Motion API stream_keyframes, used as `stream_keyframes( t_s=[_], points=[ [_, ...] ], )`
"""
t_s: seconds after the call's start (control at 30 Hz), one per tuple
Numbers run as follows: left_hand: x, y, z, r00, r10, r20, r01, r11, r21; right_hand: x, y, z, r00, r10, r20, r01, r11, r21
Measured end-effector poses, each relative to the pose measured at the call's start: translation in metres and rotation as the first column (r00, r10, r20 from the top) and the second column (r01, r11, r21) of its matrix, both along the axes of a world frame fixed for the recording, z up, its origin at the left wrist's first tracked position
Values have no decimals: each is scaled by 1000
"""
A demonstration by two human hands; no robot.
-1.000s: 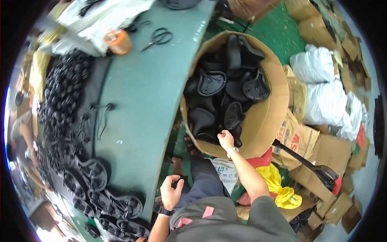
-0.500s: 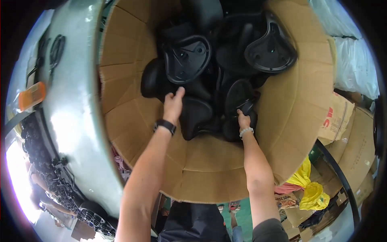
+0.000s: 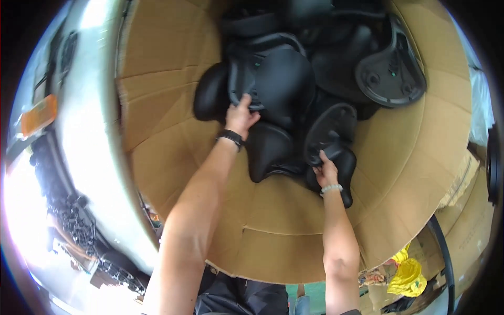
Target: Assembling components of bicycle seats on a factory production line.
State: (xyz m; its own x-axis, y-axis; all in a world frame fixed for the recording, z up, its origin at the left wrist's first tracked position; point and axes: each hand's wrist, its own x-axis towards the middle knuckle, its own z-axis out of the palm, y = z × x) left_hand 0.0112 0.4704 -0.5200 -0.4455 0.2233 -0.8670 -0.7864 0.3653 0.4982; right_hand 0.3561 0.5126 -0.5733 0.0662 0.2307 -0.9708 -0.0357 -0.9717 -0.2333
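Several black bicycle saddles lie heaped inside a large cardboard box (image 3: 278, 249). My left hand (image 3: 241, 118) is closed on the lower edge of a rimmed black saddle (image 3: 239, 68), thumb on top. Against it rests a smooth rounded saddle (image 3: 286, 79). My right hand (image 3: 326, 170) grips the narrow end of another saddle (image 3: 333, 123), whose underside faces up. Between my hands sits a saddle with its smooth cover showing (image 3: 270, 147). At the right, an upturned saddle (image 3: 391, 79) leans by the box wall. Parts of the lower saddles are hidden in the heap.
Left of the box runs a pale shiny surface (image 3: 97, 157), with an orange object (image 3: 39, 115) and dark parts (image 3: 68, 210) beyond it. At lower right are a yellow bag (image 3: 407, 278), a dark curved bar (image 3: 443, 252) and more cardboard (image 3: 464, 210).
My left hand has moved up from beside the saddles and closed on one's edge, and that saddle has tilted. My right hand still holds its saddle, shifted slightly. The view has moved nearer the box.
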Motion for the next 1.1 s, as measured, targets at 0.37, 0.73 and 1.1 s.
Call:
stream_keyframes(
  t_s=[0.37, 0.73, 1.1],
  points=[
    [76, -165, 381, 895, -16, -447, 28, 999, 20, -34, 32, 287, 887, 420, -193, -278, 819, 502],
    [174, -374, 439, 189, 965, 183, -969, 154, 191, -406, 0, 511, -409, 530, 743, -28, -821, 570],
    [189, -374, 435, 256, 880, 400, -954, 296, -41, -425, -264, 503, 137, 431, 892, 370, -857, 358]
  ],
)
